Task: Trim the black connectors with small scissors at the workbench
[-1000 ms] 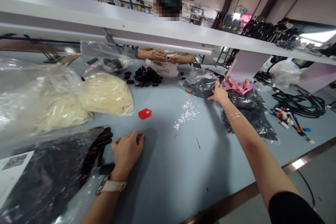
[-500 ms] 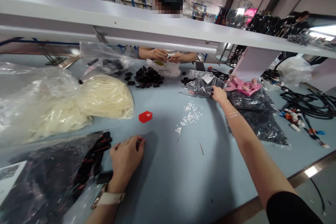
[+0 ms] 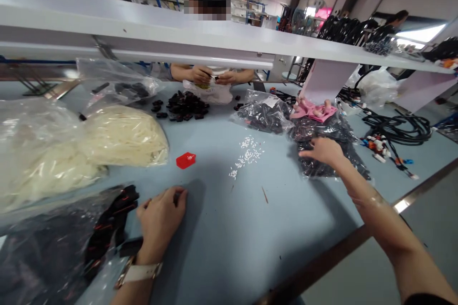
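Note:
My left hand (image 3: 161,219) rests on the blue-grey table, fingers curled towards the palm; whatever they may hold is hidden. Just beside it are black plastic parts with red edges (image 3: 112,219), at the mouth of a large clear bag (image 3: 46,243). My right hand (image 3: 326,150) is above a clear bag of black parts (image 3: 318,167), its fingers stretched to the left and partly apart, with nothing seen in them. A red tray (image 3: 185,160) holding a few white bits lies between the hands, near a scatter of small white pieces (image 3: 248,153).
Bags of cream-coloured strips (image 3: 125,136) fill the left side. At the back lie a heap of black parts (image 3: 186,106), another clear bag (image 3: 265,112) and a pink item (image 3: 315,109). Cables (image 3: 397,128) lie right. Under a white shelf (image 3: 150,24), a co-worker's hands (image 3: 214,76) handle a small part.
My right hand has left the labelled clear bag at the back and moved right and nearer, over the other bags. My left hand stays curled on the table. The view has turned right.

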`<state>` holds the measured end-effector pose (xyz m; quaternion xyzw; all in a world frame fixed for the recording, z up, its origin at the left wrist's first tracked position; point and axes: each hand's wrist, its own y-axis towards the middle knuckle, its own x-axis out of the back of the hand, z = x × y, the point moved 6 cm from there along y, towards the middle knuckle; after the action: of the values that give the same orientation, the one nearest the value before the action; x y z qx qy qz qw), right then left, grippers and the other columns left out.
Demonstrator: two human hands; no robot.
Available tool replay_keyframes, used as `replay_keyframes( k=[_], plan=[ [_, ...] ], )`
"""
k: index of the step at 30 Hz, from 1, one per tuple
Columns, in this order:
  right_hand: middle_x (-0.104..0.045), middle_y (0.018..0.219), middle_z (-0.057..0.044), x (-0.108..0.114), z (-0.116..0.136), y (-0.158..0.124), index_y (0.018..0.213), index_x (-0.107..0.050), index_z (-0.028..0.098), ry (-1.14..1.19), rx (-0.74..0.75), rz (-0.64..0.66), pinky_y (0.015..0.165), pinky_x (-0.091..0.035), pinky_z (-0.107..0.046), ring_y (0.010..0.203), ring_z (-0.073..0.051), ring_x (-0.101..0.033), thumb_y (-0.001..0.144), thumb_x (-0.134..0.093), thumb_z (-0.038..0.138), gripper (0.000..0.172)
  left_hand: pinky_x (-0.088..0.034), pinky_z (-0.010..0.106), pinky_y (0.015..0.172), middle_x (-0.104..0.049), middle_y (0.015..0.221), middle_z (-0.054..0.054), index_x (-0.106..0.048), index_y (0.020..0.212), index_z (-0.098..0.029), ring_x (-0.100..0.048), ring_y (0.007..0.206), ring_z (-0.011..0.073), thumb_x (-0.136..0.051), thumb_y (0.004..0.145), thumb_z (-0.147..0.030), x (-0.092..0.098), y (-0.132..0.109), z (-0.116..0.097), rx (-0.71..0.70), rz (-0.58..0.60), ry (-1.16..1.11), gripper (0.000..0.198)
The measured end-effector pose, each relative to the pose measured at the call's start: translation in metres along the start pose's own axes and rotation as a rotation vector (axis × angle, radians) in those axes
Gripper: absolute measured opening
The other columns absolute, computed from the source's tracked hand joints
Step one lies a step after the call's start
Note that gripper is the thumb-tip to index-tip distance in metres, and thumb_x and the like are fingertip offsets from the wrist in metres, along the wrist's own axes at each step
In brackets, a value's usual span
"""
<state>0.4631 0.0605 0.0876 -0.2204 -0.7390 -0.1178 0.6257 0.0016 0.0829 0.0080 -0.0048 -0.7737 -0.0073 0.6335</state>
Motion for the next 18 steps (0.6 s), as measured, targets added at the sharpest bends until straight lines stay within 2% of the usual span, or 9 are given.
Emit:
replay_keyframes(
  k=[2, 4, 5, 6, 8, 10, 12, 15, 18],
  plan=[
    [-0.068, 0.112, -0.019, -0.021, -0.019, -0.025, 0.129, -0.056, 0.020, -0.006, 0.036, 0.063, 0.083, -0.051, -0.039, 0.102, -0.033, -0.067, 0.058, -0.072, 0.070, 0.088, -0.039, 0.044, 0.087, -0.072, 0.090, 0.012, -0.066, 0.098, -0.017, -0.066, 0.095, 0.0290, -0.036, 0.093, -0.033, -0.001, 0.000, 0.001, -0.001, -0.018, -0.009, 0.034],
    [-0.052, 0.138, -0.021, -0.043, -0.028, -0.044, 0.143, -0.041, 0.024, -0.039, 0.074, 0.080, 0.086, -0.051, -0.039, 0.107, -0.033, -0.065, 0.058, -0.080, 0.057, 0.099, -0.038, 0.044, 0.087, -0.072, 0.090, 0.013, -0.065, 0.097, -0.017, -0.066, 0.095, 0.0289, -0.036, 0.093, -0.033, -0.002, 0.001, 0.001, -0.010, -0.029, -0.029, 0.034],
    [-0.043, 0.147, -0.019, -0.050, -0.033, -0.050, 0.143, -0.041, 0.026, -0.057, 0.050, 0.054, 0.086, -0.051, -0.039, 0.107, -0.032, -0.066, 0.066, -0.077, 0.052, 0.089, -0.038, 0.045, 0.088, -0.072, 0.089, 0.012, -0.065, 0.097, -0.017, -0.065, 0.095, 0.0289, -0.036, 0.092, -0.033, -0.002, 0.001, 0.001, -0.013, -0.030, -0.041, 0.034],
    [-0.043, 0.148, -0.016, -0.056, -0.034, -0.053, 0.141, -0.045, 0.028, -0.052, 0.061, 0.021, 0.086, -0.051, -0.038, 0.108, -0.030, -0.066, 0.078, -0.067, 0.048, 0.069, -0.038, 0.045, 0.088, -0.071, 0.088, 0.012, -0.066, 0.097, -0.017, -0.065, 0.096, 0.0289, -0.036, 0.092, -0.033, -0.002, 0.001, 0.001, -0.013, -0.028, -0.050, 0.034],
    [-0.056, 0.137, -0.012, -0.059, -0.039, -0.054, 0.130, -0.057, 0.028, -0.040, 0.052, -0.038, 0.085, -0.051, -0.036, 0.107, -0.028, -0.066, 0.091, -0.049, 0.036, 0.041, -0.037, 0.045, 0.089, -0.071, 0.089, 0.012, -0.066, 0.098, -0.016, -0.065, 0.096, 0.0292, -0.036, 0.092, -0.033, -0.002, 0.001, 0.001, -0.012, -0.021, -0.061, 0.035],
    [-0.069, 0.119, -0.012, -0.051, -0.047, -0.048, 0.121, -0.064, 0.027, -0.011, 0.016, -0.082, 0.084, -0.051, -0.035, 0.103, -0.027, -0.068, 0.093, -0.043, 0.028, 0.036, -0.036, 0.046, 0.091, -0.071, 0.090, 0.013, -0.066, 0.099, -0.015, -0.065, 0.096, 0.0294, -0.035, 0.092, -0.033, -0.002, 0.000, 0.000, -0.010, -0.017, -0.063, 0.036],
    [-0.073, 0.106, -0.014, -0.031, -0.062, -0.042, 0.118, -0.067, 0.024, 0.045, -0.057, -0.169, 0.080, -0.051, -0.035, 0.097, -0.029, -0.069, 0.091, -0.043, 0.026, 0.036, -0.035, 0.046, 0.092, -0.071, 0.092, 0.014, -0.066, 0.100, -0.015, -0.065, 0.097, 0.0293, -0.036, 0.091, -0.033, -0.001, -0.001, 0.000, -0.010, -0.018, -0.064, 0.036],
    [-0.074, 0.100, -0.018, 0.010, -0.092, -0.039, 0.115, -0.069, 0.015, 0.192, -0.140, -0.397, 0.077, -0.049, -0.035, 0.091, -0.030, -0.070, 0.087, -0.045, 0.021, 0.037, -0.035, 0.046, 0.094, -0.072, 0.094, 0.014, -0.067, 0.099, -0.015, -0.064, 0.099, 0.0295, -0.038, 0.090, -0.032, -0.001, -0.001, -0.001, -0.004, -0.028, -0.072, 0.035],
    [-0.074, 0.096, -0.019, 0.047, -0.127, -0.042, 0.108, -0.072, 0.009, 0.416, -0.174, -0.676, 0.074, -0.048, -0.031, 0.085, -0.026, -0.069, 0.078, -0.048, 0.011, 0.038, -0.036, 0.047, 0.094, -0.072, 0.096, 0.014, -0.068, 0.097, -0.015, -0.064, 0.100, 0.0303, -0.040, 0.089, -0.032, -0.001, -0.002, -0.002, -0.005, -0.046, -0.084, 0.033]
  ],
)
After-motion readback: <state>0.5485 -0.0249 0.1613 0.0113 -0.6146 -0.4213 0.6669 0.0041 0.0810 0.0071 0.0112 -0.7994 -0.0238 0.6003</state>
